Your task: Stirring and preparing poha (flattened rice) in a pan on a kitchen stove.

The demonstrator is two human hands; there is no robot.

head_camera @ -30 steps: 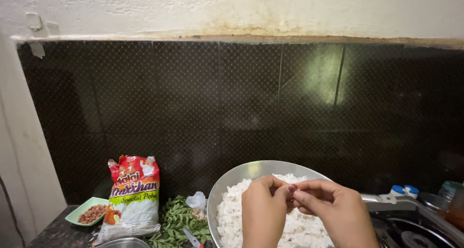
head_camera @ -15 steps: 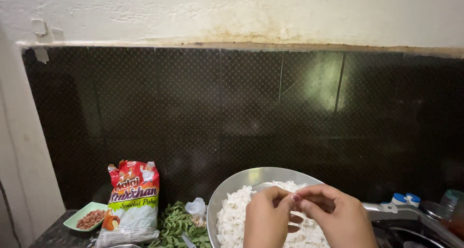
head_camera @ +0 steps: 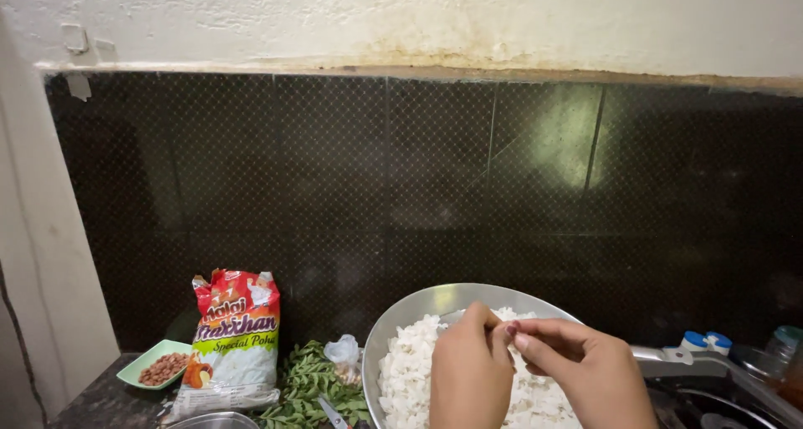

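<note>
Now, hands: both of mine sit low in the frame, right of centre, over the flakes.
Left hand [head_camera: 470, 372]: fingers curled, tips drawn together against my right fingertips; whether a flake is caught between them I cannot tell.
Right hand [head_camera: 585, 369]: forefinger and thumb pinched shut, touching the left hand's tips; anything held there is too small to see.
White flakes [head_camera: 407, 377]: heaped in the steel bowl [head_camera: 418, 302], directly under both hands, bottom centre.
Red and white packet [head_camera: 234, 337]: upright at lower left, well apart from the bowl.
Green leaves [head_camera: 308, 385]: lying between packet and bowl.
Green dish of peanuts [head_camera: 159, 366]: far lower left, just beside the packet.
Dark tiled wall [head_camera: 418, 186]: fills the middle of the frame.
</note>
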